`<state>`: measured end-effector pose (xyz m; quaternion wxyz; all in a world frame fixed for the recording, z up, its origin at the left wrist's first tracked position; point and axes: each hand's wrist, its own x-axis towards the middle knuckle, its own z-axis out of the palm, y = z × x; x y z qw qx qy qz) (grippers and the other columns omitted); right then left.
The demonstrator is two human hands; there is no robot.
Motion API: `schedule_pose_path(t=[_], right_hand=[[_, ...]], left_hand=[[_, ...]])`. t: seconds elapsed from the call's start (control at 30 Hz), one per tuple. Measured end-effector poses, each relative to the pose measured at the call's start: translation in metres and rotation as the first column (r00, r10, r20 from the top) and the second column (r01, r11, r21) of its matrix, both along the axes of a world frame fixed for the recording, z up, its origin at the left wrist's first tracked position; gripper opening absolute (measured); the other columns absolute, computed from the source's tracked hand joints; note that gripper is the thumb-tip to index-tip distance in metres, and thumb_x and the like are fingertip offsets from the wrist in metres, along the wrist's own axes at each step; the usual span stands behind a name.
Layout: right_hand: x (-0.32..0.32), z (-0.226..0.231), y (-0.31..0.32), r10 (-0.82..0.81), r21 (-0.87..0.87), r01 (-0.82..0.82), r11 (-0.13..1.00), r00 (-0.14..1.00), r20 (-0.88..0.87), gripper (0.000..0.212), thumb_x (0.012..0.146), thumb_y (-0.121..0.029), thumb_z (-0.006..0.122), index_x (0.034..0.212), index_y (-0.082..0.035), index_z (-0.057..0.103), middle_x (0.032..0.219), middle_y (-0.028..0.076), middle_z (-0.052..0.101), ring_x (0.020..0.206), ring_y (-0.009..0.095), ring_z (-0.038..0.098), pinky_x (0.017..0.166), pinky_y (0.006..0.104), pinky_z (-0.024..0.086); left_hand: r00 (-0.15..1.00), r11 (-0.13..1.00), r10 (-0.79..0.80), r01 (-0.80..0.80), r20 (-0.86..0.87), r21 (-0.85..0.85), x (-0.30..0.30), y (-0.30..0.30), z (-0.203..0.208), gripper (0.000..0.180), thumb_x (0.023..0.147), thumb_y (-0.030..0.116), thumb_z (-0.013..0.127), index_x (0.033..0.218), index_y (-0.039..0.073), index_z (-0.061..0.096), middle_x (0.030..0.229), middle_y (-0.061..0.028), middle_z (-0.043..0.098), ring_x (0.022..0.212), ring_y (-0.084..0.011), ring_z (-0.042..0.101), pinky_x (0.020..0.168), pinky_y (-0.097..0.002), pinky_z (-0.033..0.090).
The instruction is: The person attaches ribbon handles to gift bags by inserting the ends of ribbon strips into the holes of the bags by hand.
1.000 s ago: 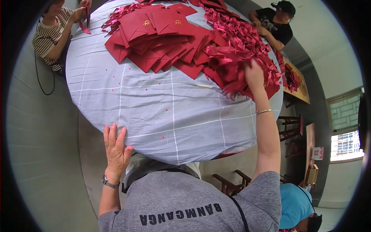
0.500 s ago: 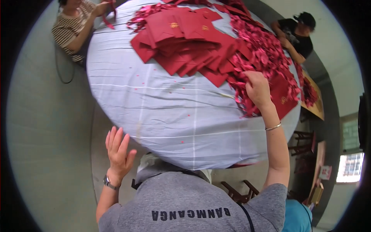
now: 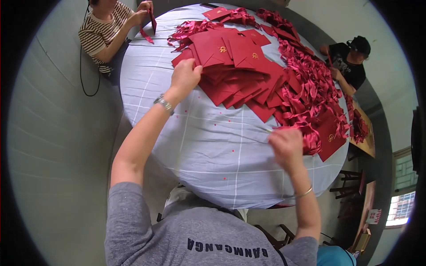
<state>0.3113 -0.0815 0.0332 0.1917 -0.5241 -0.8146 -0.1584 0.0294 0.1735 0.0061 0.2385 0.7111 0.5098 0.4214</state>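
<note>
A big heap of red paper envelopes [image 3: 217,51], some with gold emblems, spreads over the far middle of the table. My left hand [image 3: 185,79], watch on its wrist, reaches to the heap's left edge, its fingers closed on the corner of a red envelope. Nearer me, on the right, my right hand [image 3: 286,148] is closed beside a loose bunch of shiny red ribbons [image 3: 310,139]. What its fingers hold, if anything, is hidden. A separate red envelope [image 3: 333,133] lies just right of these ribbons.
The round table wears a pale checked cloth [image 3: 208,164] dotted with small red specks. A long ribbon pile [image 3: 306,84] runs along the right side. Co-workers sit at far left, in a striped shirt [image 3: 100,40], and far right, in black. Dark stools [image 3: 350,181] stand at right.
My left hand has risen from beside the table's near edge to the envelope heap and closed there. My right hand has moved toward me, away from the ribbon pile.
</note>
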Motion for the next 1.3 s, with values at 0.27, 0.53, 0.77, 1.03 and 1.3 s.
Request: schedule_pose_path(t=[0.27, 0.53, 0.77, 1.03, 1.3], right_hand=[[-0.05, -0.038, -0.013, 0.002, -0.074, -0.036, 0.997, 0.913, -0.408, 0.016, 0.075, -0.007, 0.072, 0.091, -0.008, 0.067, 0.075, 0.006, 0.062, 0.073, 0.025, 0.059, 0.074, 0.0367, 0.043], [-0.054, -0.059, -0.015, 0.106, -0.046, -0.136, 0.99, 0.911, -0.399, 0.016, 0.076, -0.011, 0.072, 0.09, -0.01, 0.065, 0.074, 0.004, 0.061, 0.072, 0.024, 0.059, 0.069, 0.0372, 0.045], [-0.052, -0.053, -0.028, 0.06, 0.009, -0.068, 0.998, 0.804, -0.591, 0.015, 0.079, -0.007, 0.071, 0.094, -0.007, 0.068, 0.079, 0.009, 0.065, 0.071, 0.027, 0.06, 0.063, 0.0358, 0.047], [-0.026, -0.05, -0.021, -0.154, -0.162, 0.114, 0.98, -0.075, -0.985, 0.013, 0.093, -0.006, 0.06, 0.101, 0.003, 0.064, 0.088, 0.004, 0.066, 0.075, 0.008, 0.059, 0.069, 0.0214, 0.049], [-0.018, -0.061, -0.019, -0.103, -0.081, 0.165, 0.983, 0.134, -0.986, 0.021, 0.093, -0.008, 0.063, 0.112, 0.001, 0.064, 0.094, 0.003, 0.067, 0.079, 0.007, 0.061, 0.07, 0.0211, 0.051]], left_hand=[[0.763, 0.899, 0.208, 0.098, -0.612, 0.428, 0.094, 0.001, 0.017, 0.061, 0.079, 0.021, 0.066, 0.136, 0.013, 0.046, 0.146, -0.0207, 0.034, 0.142, -0.0384, 0.022, 0.108, -0.0651, 0.017], [0.721, 0.826, 0.029, 0.372, -0.692, 0.423, 0.119, 0.028, 0.018, 0.044, 0.084, 0.013, 0.056, 0.128, 0.012, 0.052, 0.128, -0.0121, 0.052, 0.131, -0.0299, 0.041, 0.108, -0.0577, 0.027], [0.728, 0.623, 0.051, 0.512, -0.684, 0.591, 0.094, -0.028, 0.034, 0.027, 0.082, 0.013, 0.054, 0.107, 0.008, 0.062, 0.092, -0.0097, 0.062, 0.096, -0.0269, 0.059, 0.093, -0.0465, 0.042], [0.438, 0.676, -0.347, 0.73, -0.829, 0.103, 0.053, -0.232, 0.027, 0.052, 0.071, 0.028, 0.069, 0.111, -0.003, 0.056, 0.096, -0.014, 0.054, 0.095, -0.0311, 0.052, 0.084, -0.0449, 0.046], [0.548, 0.674, -0.583, 0.739, -0.6, 0.02, 0.087, -0.177, 0.011, 0.054, 0.075, 0.021, 0.072, 0.123, 0.002, 0.055, 0.128, -0.0169, 0.052, 0.119, -0.0343, 0.05, 0.099, -0.0502, 0.04]])
